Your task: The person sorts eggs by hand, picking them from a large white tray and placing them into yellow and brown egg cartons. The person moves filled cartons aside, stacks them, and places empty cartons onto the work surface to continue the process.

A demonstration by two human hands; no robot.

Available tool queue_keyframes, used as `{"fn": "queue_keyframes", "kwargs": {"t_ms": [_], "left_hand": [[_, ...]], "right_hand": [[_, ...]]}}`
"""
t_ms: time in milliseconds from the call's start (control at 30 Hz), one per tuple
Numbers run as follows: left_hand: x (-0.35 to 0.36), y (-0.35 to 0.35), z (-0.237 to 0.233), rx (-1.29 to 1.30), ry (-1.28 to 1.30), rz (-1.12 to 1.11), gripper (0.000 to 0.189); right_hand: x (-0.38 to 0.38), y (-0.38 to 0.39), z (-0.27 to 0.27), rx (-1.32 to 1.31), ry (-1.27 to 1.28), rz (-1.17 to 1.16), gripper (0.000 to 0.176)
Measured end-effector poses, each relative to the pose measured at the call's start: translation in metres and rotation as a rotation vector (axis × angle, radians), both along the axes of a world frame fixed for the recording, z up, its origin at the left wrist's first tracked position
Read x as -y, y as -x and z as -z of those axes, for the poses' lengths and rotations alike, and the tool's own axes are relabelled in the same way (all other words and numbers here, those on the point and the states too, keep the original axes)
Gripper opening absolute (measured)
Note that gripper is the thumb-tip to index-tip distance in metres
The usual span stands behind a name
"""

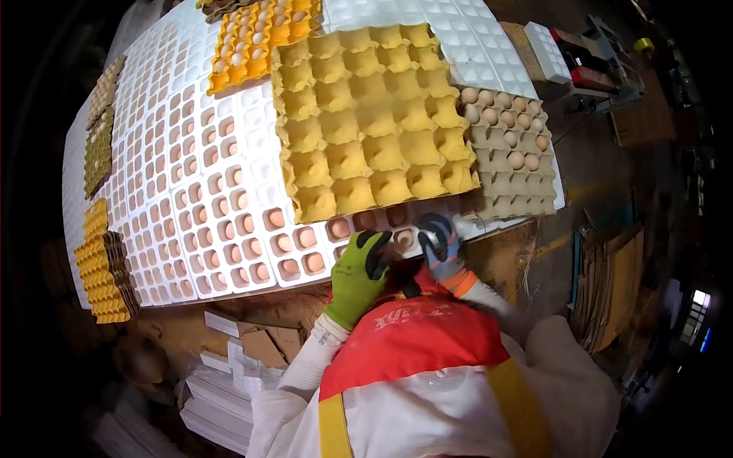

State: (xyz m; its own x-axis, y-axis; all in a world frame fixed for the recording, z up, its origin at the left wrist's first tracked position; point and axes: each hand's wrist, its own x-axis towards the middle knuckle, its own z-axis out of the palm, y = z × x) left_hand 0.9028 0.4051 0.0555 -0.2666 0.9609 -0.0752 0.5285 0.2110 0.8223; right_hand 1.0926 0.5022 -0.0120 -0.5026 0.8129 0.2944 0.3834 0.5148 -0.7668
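Note:
My left hand, in a green glove with black fingertips, is at the near edge of a white foam egg tray. Its fingers are bent, thumb and fingertips apart, and I see nothing between them. My right hand, in a grey-blue glove with an orange cuff, curls its fingers downward over the same edge; what they hold, if anything, is hidden. Between the hands an egg sits in a cell. Just beyond them, a yellow pulp egg tray with bare cups covers part of the foam trays.
A grey pulp tray, partly filled with eggs, stands at the right. An orange tray of eggs lies farther back. Stacked yellow trays are at the left edge. White foam pieces and flattened cardboard are below table level.

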Motion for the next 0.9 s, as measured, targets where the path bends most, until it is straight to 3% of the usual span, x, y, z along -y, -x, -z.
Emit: {"fn": "queue_keyframes", "kwargs": {"t_ms": [133,233,267,433,567,667,733,800,867,900], "left_hand": [[-0.027,-0.042,0.023,-0.124,-0.014,0.240,0.049],[-0.043,-0.069,0.028,-0.170,-0.062,0.263,0.050],[-0.052,-0.074,0.027,-0.215,0.041,0.298,0.048],[-0.072,-0.092,0.042,-0.243,-0.110,0.272,0.046],[-0.094,-0.091,0.076,-0.392,-0.072,0.360,0.045],[-0.076,-0.084,0.078,-0.483,-0.296,0.309,0.052],[-0.064,-0.078,0.073,-0.325,-0.223,0.248,0.053],[-0.051,-0.071,0.069,-0.172,-0.154,0.209,0.057],[-0.051,-0.061,0.046,-0.269,-0.351,0.130,0.048],[-0.045,-0.056,0.024,-0.280,-0.440,0.094,0.044]], "right_hand": [[-0.033,-0.040,-0.031,-0.071,0.037,0.130,0.023],[-0.045,-0.058,-0.038,-0.050,0.023,0.165,0.023],[-0.048,-0.059,-0.046,-0.051,0.034,0.160,0.024],[-0.064,-0.069,-0.059,-0.084,-0.011,0.110,0.026],[-0.077,-0.073,-0.063,-0.122,0.135,0.077,0.022],[-0.087,-0.072,-0.067,-0.153,0.084,0.053,0.023],[-0.094,-0.067,-0.070,-0.172,0.101,0.068,0.023],[-0.106,-0.058,-0.069,-0.183,-0.012,0.086,0.022],[-0.127,-0.040,-0.075,-0.134,-0.173,0.100,0.023],[-0.132,-0.037,-0.070,-0.253,0.168,0.111,0.031]]}}
